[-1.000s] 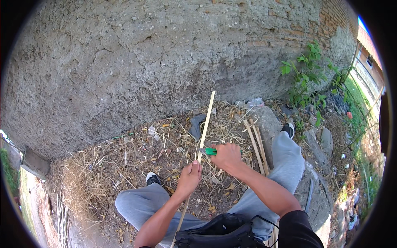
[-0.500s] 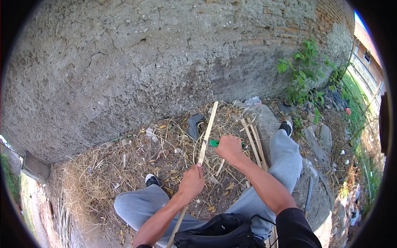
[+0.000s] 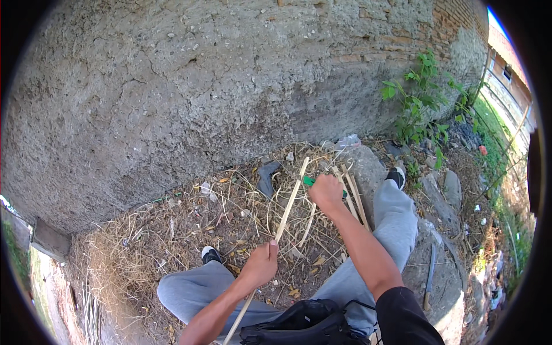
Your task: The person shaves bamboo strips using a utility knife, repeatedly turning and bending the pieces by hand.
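A long, pale bamboo strip point(image 3: 290, 204) slants up from the lower edge between my knees. My left hand point(image 3: 260, 267) is closed round it, thumb lying along the strip. My right hand point(image 3: 326, 192) grips a green utility knife point(image 3: 309, 180), whose front end is at the strip's edge near its far tip. The blade is too small to make out, so I cannot tell whether it touches. Curly shavings point(image 3: 287, 172) lie on the ground around the far end.
Several more bamboo strips point(image 3: 357, 198) lean beside my right leg. A long-bladed knife point(image 3: 430, 270) lies on the stone at right. A black bag point(image 3: 299, 333) sits at my lap. Ahead rises a rough wall point(image 3: 218, 86), with a leafy plant point(image 3: 422, 98) at its foot.
My right hand with the utility knife has moved away from me along the strip, toward its tip. My left hand and the strip have drawn slightly back toward me.
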Demonstrator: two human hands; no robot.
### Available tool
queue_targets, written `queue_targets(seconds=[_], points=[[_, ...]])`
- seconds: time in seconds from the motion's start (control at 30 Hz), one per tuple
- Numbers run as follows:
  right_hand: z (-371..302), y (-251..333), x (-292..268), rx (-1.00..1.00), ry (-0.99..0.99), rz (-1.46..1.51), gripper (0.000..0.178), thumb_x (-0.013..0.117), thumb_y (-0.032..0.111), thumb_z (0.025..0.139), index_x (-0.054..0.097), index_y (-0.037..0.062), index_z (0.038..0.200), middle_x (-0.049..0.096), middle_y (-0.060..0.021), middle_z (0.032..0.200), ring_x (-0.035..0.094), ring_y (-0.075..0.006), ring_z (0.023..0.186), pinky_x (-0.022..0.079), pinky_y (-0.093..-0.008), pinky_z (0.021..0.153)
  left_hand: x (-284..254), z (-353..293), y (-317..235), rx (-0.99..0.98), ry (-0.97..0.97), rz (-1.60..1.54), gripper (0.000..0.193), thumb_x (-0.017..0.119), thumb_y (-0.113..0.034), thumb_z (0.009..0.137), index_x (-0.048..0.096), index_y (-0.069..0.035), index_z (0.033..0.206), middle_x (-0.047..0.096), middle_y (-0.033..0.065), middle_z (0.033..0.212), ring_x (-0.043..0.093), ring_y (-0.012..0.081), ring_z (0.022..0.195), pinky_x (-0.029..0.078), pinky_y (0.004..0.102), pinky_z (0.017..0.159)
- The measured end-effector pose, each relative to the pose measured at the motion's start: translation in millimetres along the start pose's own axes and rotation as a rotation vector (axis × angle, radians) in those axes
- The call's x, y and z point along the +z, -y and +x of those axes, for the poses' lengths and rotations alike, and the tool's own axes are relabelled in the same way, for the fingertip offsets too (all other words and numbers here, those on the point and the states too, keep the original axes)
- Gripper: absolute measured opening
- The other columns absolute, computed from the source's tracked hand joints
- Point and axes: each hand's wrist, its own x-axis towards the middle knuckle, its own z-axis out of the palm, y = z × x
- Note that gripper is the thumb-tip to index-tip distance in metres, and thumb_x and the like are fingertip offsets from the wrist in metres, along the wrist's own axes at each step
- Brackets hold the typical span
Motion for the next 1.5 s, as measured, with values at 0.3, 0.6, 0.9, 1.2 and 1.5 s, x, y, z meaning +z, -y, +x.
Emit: queue_targets(seconds=[0.3,0.6,0.9,1.2,1.5], points=[[-8.9,-18.5,4.3,0.151,0.007,0.080,0.032,0.067,0.028,0.078,0.071,-0.0025,0.089,0.070,-0.0232,0.084,0.070,-0.0390,0.082,0.056,-0.0473,0.075,-27.8,-24.9,23.1,-0.263,0.158,-0.823,0.040,0.034,-0.040,0.106,0.046,-0.009,0.084,0.033,-0.0046,0.057,0.032,0.0059,0.044,0.026,0.0240,0.039],[-98.3,42.2,-10.6,-0.343,0.138,0.075,0.032,0.064,0.024,0.073,0.076,0.0125,0.101,0.069,-0.0216,0.078,0.069,-0.0371,0.074,0.057,-0.0466,0.072,-0.4,8.4,30.9,-0.131,0.057,-0.340,0.045,0.064,-0.040,0.090,0.054,-0.002,0.068,0.049,0.0023,0.057,0.041,0.0099,0.054,0.036,0.0334,0.049],[-90.9,40.3,5.3,-0.267,0.192,-0.028,0.024,0.061,0.026,0.076,0.075,0.0088,0.086,0.068,-0.0220,0.076,0.068,-0.0399,0.072,0.056,-0.0488,0.071,13.8,6.6,0.6,-0.067,-0.114,0.026,0.029,0.057,-0.023,0.090,0.055,0.006,0.084,0.063,0.0269,0.070,0.062,0.0456,0.064,0.050,0.0507,0.062],[-67.9,26.1,42.3,-0.292,0.213,-0.086,0.025,0.064,0.023,0.075,0.072,0.0000,0.080,0.069,-0.0245,0.081,0.070,-0.0400,0.077,0.056,-0.0481,0.070,20.8,-5.1,5.3,-0.082,-0.034,0.153,0.020,0.053,-0.010,0.087,0.053,0.009,0.094,0.063,0.0313,0.075,0.064,0.0485,0.072,0.052,0.0537,0.069],[-46.0,21.9,40.1,-0.178,0.140,-0.082,0.021,0.060,0.017,0.076,0.073,0.0005,0.079,0.069,-0.0241,0.080,0.070,-0.0391,0.077,0.056,-0.0470,0.069,26.7,-6.6,19.2,-0.007,-0.088,0.178,0.017,0.053,-0.010,0.086,0.054,0.006,0.092,0.063,0.0294,0.075,0.063,0.0483,0.073,0.051,0.0529,0.070]])
